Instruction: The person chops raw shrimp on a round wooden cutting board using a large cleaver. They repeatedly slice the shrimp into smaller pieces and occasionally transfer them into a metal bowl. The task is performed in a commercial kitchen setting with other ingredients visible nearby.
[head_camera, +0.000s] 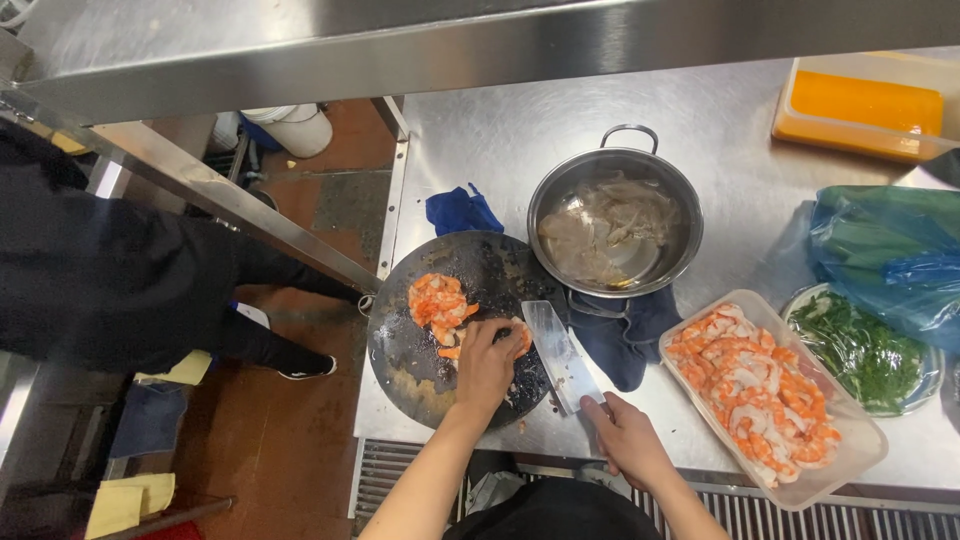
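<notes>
Left hand (487, 362): fingers curled together, pinning a shrimp (522, 335) steady on the round board (420, 360).
Right hand (628, 438): clamped on the cleaver (560, 355), blade beside the shrimp.

The round dark chopping board (420, 350) filled the near left corner of the steel surface (740, 190), so no bare room lay to its left before the edge. A heap of cut shrimp (438, 300) took up the board's middle, leaving open board at its near and left rim. Directly behind stood the metal pot (615, 222), its rim close against the board, with a blue cloth (458, 210) beside it. The tray of shrimp (765, 395) blocked the right, leaving a narrow lane partly covered by a dark cloth (625, 335). A low shelf (420, 45) overhung the far side. Bare steel stayed open behind the pot.
</notes>
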